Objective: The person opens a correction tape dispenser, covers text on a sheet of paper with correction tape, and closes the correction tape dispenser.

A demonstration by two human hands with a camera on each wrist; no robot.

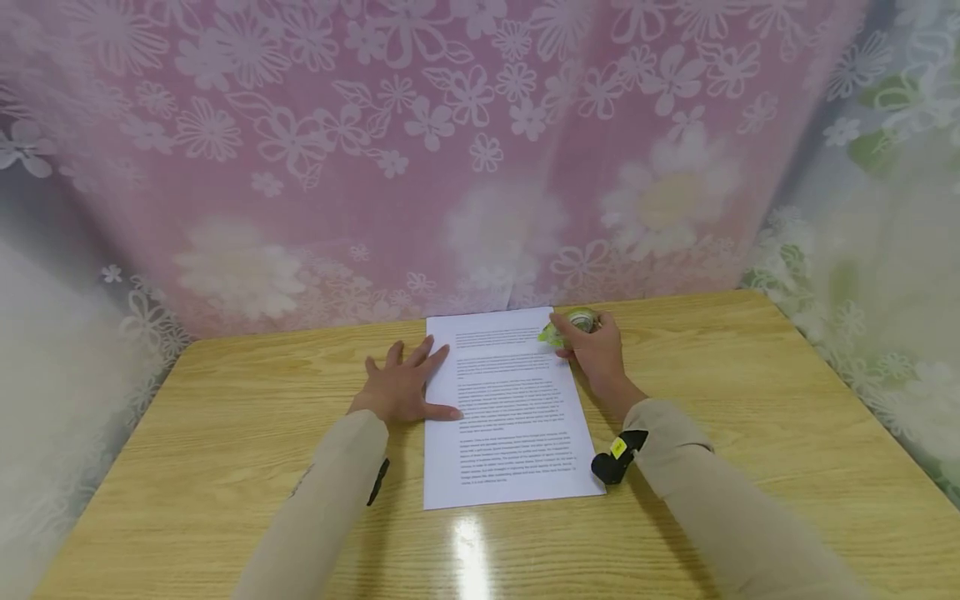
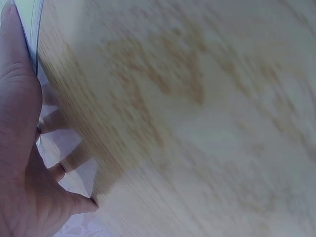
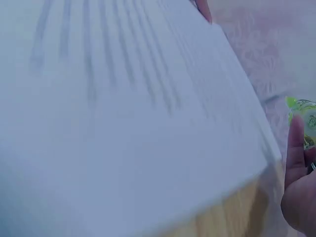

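A stack of printed paper (image 1: 510, 417) lies on the wooden table, its lines of text facing up. My left hand (image 1: 401, 385) is spread at the stack's left edge, with the thumb and some fingertips resting on the top sheet. In the left wrist view the thumb (image 2: 12, 44) lies along the thick edge of the stack. Near the top right corner of the paper, my right hand (image 1: 600, 354) grips a green correction tape (image 1: 581, 320), its pointed end over the sheet's edge. The right wrist view shows the correction tape (image 3: 308, 118) between thumb and fingers, partly cut off.
The wooden table (image 1: 750, 417) reaches back to a pink flowered curtain (image 1: 450, 167), close behind the paper's top edge. Pale flowered cloth (image 1: 885, 292) hangs at the right side. A black wrist device (image 1: 618, 457) sits close to the paper's lower right corner.
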